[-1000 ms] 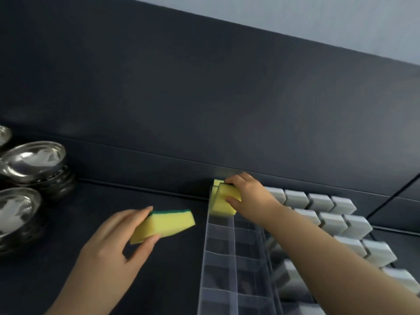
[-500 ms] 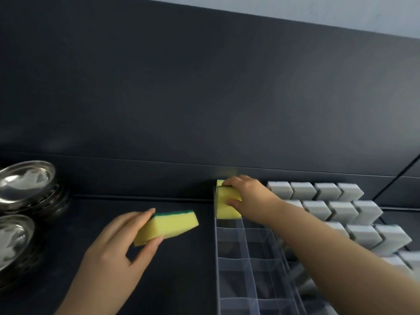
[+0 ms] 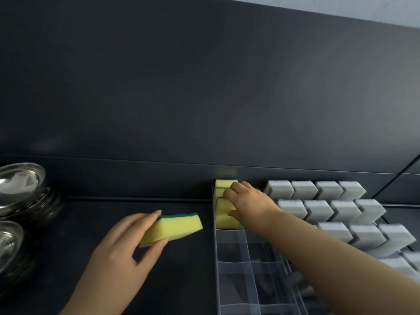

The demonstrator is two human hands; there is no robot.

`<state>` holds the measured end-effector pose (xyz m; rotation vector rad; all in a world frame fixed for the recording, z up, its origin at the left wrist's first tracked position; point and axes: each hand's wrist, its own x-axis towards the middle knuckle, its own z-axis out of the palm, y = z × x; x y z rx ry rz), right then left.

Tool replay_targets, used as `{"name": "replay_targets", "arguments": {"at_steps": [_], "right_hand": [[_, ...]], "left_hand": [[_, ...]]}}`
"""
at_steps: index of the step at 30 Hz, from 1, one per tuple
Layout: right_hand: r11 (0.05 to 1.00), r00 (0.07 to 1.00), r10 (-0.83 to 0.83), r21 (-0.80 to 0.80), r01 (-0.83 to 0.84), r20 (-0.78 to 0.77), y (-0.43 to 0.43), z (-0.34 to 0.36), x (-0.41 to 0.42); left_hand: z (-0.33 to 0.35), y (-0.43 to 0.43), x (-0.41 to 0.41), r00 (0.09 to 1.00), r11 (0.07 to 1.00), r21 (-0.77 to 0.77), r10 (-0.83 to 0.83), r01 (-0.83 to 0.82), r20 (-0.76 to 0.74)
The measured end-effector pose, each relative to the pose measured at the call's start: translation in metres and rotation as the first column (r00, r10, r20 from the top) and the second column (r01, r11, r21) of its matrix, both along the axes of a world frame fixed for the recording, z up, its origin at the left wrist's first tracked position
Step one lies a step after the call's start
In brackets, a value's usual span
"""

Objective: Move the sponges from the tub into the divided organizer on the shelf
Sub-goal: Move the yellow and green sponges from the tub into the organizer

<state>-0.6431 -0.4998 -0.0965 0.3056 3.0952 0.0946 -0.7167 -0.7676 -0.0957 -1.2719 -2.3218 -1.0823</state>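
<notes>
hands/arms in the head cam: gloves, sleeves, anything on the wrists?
Both bare. Left hand and right hand: no gloves, no rings seen. No watch or band on either wrist. Right forearm is uncovered to the frame edge, left forearm likewise; no sleeve in view. No cables or markings.

Open shelf strip (image 3: 186, 280) between steel bowls (image 3: 22, 192), left, and clear organizer (image 3: 236, 262); near compartments open-topped; far-left compartment filled by yellow sponges (image 3: 223, 215); grey sponges (image 3: 318, 210) crowd right; wall (image 3: 204, 110) behind
</notes>
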Motion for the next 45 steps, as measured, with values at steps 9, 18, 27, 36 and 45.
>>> {"name": "replay_targets", "arguments": {"at_steps": [9, 18, 27, 36, 45], "right_hand": [[0.961, 0.995, -0.091, -0.258, 0.099, 0.042, 0.009, 0.013, 0.010], [0.914, 0.992, -0.123, -0.392, 0.107, -0.014, 0.015, 0.020, 0.021], [0.854, 0.975, -0.115, -0.521, 0.000, -0.190, 0.016, 0.036, 0.034], [0.897, 0.971, -0.090, -0.442, -0.018, -0.222, 0.015, 0.029, 0.035], [0.967, 0.996, 0.014, -0.253, -0.034, -0.084, 0.007, 0.019, 0.036]], "left_hand": [[0.008, 0.029, 0.004, 0.999, 0.995, -0.092, -0.036, 0.033, -0.023], [0.019, 0.080, 0.005, 0.986, 0.977, -0.135, -0.168, 0.166, -0.003], [0.004, 0.119, 0.002, 0.969, 0.953, -0.177, -0.245, 0.244, 0.021], [0.002, 0.131, 0.003, 0.975, 0.961, -0.165, -0.218, 0.223, 0.045], [-0.020, 0.124, 0.005, 0.954, 0.926, -0.243, -0.300, 0.290, -0.008]]}}
